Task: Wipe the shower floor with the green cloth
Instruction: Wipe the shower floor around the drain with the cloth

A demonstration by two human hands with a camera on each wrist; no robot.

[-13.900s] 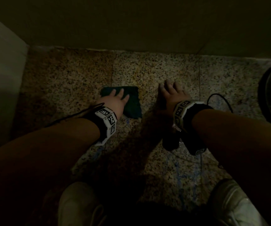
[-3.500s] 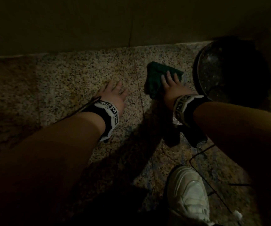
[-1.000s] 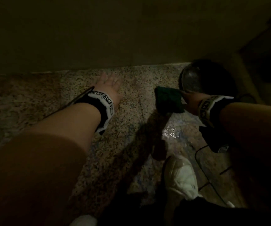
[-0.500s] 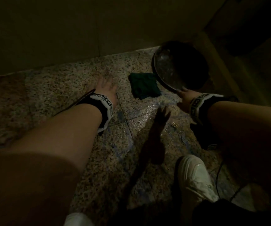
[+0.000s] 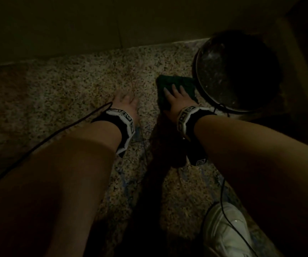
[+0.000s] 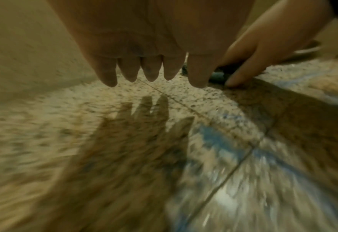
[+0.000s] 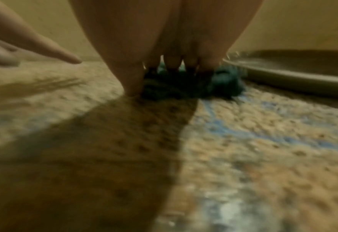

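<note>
Cloth [image 5: 175, 89], dark green and rumpled, lies under flat-fingered right hand [image 5: 177, 101]; left hand [image 5: 126, 102] spread.

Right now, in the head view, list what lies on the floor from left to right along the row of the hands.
Left hand flat on the speckled floor → green cloth under the right hand → dark round basin.

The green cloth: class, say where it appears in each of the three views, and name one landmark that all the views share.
Head: green cloth upper centre-right, under the right hand.
Left wrist: a sliver right of centre, beneath that hand.
Right wrist: upper centre, under the fingers.
Shared landmark: the metal basin beside the cloth.
</note>
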